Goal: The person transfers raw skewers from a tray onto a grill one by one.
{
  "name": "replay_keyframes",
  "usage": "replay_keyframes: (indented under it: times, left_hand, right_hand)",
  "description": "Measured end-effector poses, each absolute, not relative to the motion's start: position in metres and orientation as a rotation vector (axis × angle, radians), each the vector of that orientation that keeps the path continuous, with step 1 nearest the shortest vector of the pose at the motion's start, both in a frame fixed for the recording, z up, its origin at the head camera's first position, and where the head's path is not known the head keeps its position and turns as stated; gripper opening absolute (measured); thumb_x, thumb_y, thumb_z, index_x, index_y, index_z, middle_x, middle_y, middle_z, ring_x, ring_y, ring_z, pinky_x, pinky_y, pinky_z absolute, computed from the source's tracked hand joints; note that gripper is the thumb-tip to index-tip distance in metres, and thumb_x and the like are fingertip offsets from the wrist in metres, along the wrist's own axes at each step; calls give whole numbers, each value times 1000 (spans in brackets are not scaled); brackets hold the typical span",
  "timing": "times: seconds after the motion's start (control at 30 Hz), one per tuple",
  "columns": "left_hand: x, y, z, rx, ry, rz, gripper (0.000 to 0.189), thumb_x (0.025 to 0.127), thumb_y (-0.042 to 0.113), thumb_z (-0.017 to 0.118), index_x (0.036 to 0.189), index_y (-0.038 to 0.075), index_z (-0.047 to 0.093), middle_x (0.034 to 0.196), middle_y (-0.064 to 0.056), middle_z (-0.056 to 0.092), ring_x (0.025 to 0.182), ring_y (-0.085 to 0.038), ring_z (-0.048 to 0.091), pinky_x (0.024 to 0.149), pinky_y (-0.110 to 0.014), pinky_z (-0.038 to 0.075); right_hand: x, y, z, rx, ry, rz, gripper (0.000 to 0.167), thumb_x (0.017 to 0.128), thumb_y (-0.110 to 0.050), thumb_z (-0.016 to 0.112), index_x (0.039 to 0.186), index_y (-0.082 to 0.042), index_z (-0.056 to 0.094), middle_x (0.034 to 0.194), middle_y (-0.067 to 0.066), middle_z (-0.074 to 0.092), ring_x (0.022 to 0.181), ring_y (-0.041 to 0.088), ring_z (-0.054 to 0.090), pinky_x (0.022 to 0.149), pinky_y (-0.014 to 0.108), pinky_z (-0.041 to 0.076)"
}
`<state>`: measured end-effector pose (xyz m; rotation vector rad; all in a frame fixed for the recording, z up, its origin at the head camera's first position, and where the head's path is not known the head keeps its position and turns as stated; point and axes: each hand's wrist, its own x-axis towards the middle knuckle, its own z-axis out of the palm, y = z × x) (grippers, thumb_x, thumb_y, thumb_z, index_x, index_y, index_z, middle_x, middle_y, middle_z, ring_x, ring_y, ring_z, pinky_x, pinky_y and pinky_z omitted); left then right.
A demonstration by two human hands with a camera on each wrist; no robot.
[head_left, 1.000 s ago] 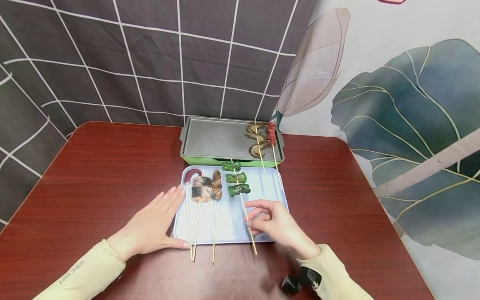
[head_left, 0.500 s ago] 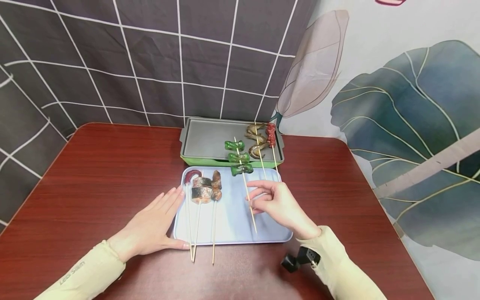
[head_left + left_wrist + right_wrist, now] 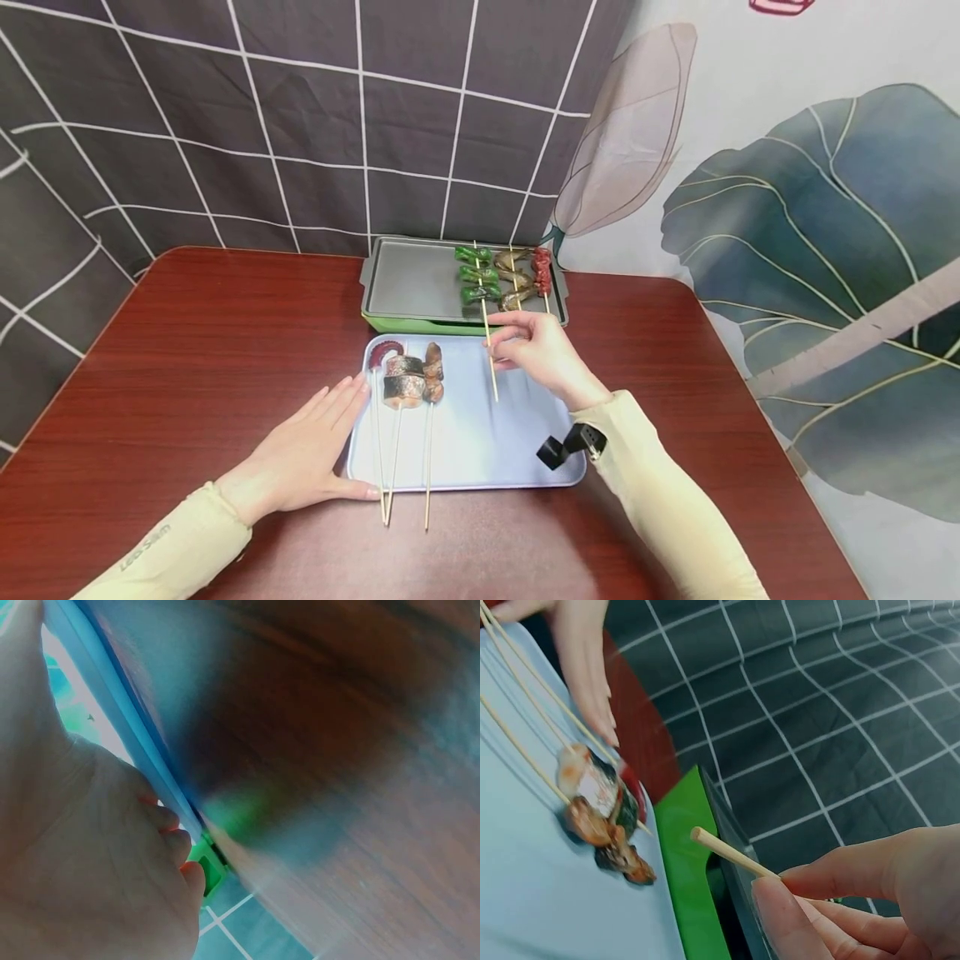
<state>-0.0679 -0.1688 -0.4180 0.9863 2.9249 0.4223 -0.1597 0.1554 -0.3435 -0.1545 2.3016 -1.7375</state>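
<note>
Between thumb and fingertips, my right hand [image 3: 536, 348] pinches the stick of a green pepper skewer [image 3: 478, 273]. Its pepper pieces overlap the grey griddle plate [image 3: 412, 283] in the head view, beside a shrimp skewer [image 3: 514, 279]. In the right wrist view, the bare stick end [image 3: 720, 846] juts out past the thumb. My left hand [image 3: 303, 446] lies with straight fingers along the left rim of the pale blue tray [image 3: 480, 486]. On the tray's left part are a dark red curled tentacle skewer [image 3: 386, 350], a fish skewer [image 3: 405, 386] and a brown chunk skewer [image 3: 432, 377].
A red meat skewer [image 3: 542, 271] lies at the griddle's right end. The griddle's green base [image 3: 405, 323] stands right behind the tray on the reddish wooden table [image 3: 225, 333]. Behind hangs a dark checked cloth [image 3: 300, 125]. A black wrist camera [image 3: 573, 446] sits by the right sleeve.
My right hand has carried the green pepper skewer away from me, from over the tray to the griddle beside the shrimp. My left hand has stayed at the tray's rim.
</note>
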Motion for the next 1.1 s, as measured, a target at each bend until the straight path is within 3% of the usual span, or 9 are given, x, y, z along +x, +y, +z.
replay_keyframes:
  times: [0.2, 0.4, 0.67, 1.1]
  left_hand:
    - [-68, -169, -419, 994, 2930, 411, 126, 77, 87, 57, 153, -12, 33, 158, -26, 34, 147, -40, 29, 120, -51, 24]
    - [-68, -169, -420, 998, 2929, 414, 126, 77, 87, 56, 152, -12, 33, 158, -26, 34, 147, -40, 29, 120, -51, 24]
    - [-68, -169, -419, 1002, 2930, 413, 126, 77, 87, 56, 152, -12, 33, 158, -27, 34, 147, -40, 29, 120, -51, 24]
    - [-67, -169, -417, 984, 2924, 413, 126, 77, 87, 56, 153, -12, 33, 159, -26, 33, 147, -40, 28, 120, -51, 24]
  right_hand:
    - [-180, 151, -347, -40, 2294, -1724, 41, 91, 13, 64, 131, 11, 60, 101, 25, 71, 82, 21, 72, 74, 34, 63]
    - [-196, 147, -350, 44, 2275, -1707, 41, 91, 12, 66, 132, 9, 61, 107, 28, 70, 96, 34, 73, 74, 33, 63]
    - [-205, 144, -350, 76, 2271, -1672, 42, 92, 10, 67, 133, 7, 61, 112, 29, 69, 99, 35, 72, 76, 34, 62]
    - [-203, 142, -349, 71, 2347, -1613, 41, 91, 7, 71, 131, 4, 63, 98, 18, 74, 81, 23, 74, 79, 39, 62]
